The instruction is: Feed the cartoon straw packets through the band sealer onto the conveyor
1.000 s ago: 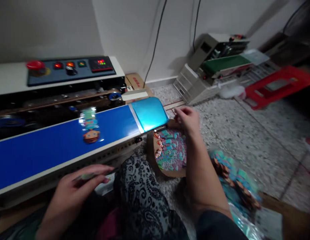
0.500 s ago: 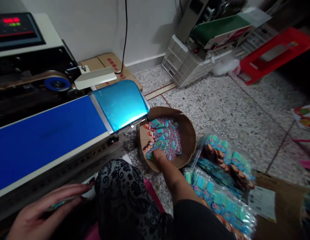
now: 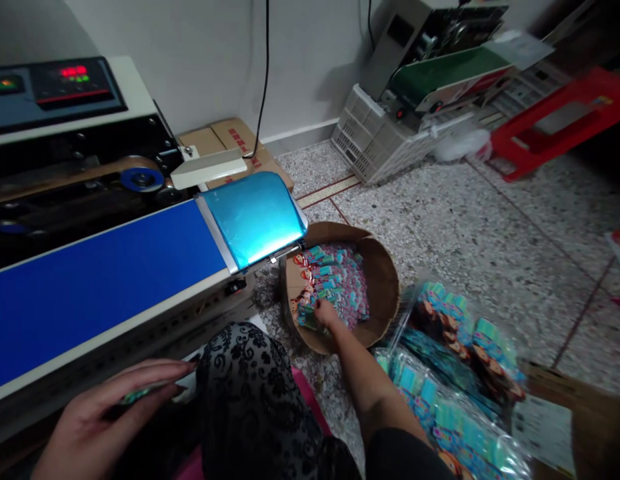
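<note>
My right hand (image 3: pixel 326 312) reaches down into a round cardboard tub (image 3: pixel 385 273). Its fingers are closed at the near end of a row of small printed packets (image 3: pixel 326 273), pinching a teal packet (image 3: pixel 307 315). These packets have teal bodies and cartoon figure heads, and overlap in a fan on a heap of pink and teal pieces. At the lower left, my left hand (image 3: pixel 105 410) is curled beside my knee. A bit of a small teal packet (image 3: pixel 135 395) shows between its thumb and fingers; the rest is hidden.
A sealing machine with a blue conveyor belt (image 3: pixel 115 267) ends in a shiny blue chute (image 3: pixel 260 217) beside the tub. Clear bags of packets (image 3: pixel 455 400) lie at right by a cardboard box (image 3: pixel 590 407). Behind stand a white crate (image 3: pixel 370 133) and a red stool (image 3: pixel 555 127).
The view has shifted, so the scene sits slightly lower and further right. My right hand has lifted a little, showing more of the teal packet at its fingers. The left hand stays curled.
</note>
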The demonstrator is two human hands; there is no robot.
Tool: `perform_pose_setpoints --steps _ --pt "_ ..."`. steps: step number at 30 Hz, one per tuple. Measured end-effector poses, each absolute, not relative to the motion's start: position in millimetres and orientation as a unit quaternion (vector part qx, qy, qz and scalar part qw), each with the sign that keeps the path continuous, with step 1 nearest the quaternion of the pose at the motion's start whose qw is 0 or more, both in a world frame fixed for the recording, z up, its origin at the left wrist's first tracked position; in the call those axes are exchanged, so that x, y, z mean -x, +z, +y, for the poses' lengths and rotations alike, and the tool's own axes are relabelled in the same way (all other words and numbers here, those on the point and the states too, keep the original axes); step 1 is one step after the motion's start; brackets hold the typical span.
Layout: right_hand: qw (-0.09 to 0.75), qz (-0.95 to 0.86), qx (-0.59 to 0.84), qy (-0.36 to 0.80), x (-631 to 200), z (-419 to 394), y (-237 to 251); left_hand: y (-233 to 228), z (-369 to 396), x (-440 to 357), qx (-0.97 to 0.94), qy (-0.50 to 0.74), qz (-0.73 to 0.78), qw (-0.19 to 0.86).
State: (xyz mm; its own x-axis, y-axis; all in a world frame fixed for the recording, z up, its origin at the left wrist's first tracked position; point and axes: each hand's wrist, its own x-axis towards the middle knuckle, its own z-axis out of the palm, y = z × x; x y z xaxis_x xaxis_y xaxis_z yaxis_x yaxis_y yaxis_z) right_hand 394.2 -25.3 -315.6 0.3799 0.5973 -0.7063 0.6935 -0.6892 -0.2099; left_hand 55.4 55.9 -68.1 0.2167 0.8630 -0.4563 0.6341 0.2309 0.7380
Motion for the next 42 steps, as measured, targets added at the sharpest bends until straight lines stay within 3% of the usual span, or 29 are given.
perform_pose_setpoints --steps 3,7,11,15,20,24,29,42 --pt "-0.004 0.409 -0.826 -0.388 -414 -18 -259 -62 61 -61 -0.559 0.117 0.597 0.564" --pt "-0.114 0.494 -0.764 -0.4 -423 -6 -147 -42 61 -83 -0.515 0.145 0.538 0.651" --pt "-0.205 0.605 -0.618 -0.458 -388 18 -43 -19 57 -107 -0.516 0.161 0.445 0.714" --pt "-0.279 0.621 -0.513 -0.523 -334 51 11 -11 61 -114 -0.49 0.144 0.413 0.754" --pt "-0.422 0.511 -0.449 -0.6 -278 77 14 -9 72 -99 -0.466 0.231 0.426 0.74" --pt "-0.458 0.447 -0.459 -0.616 -236 83 -17 -9 78 -85 -0.428 0.331 0.462 0.703" --pt "-0.57 0.307 -0.48 -0.592 -220 114 -48 -13 86 -69 -0.38 0.423 0.497 0.655" --pt "-0.443 0.334 -0.611 -0.564 -243 213 -68 -11 88 -48 -0.367 0.385 0.495 0.687"
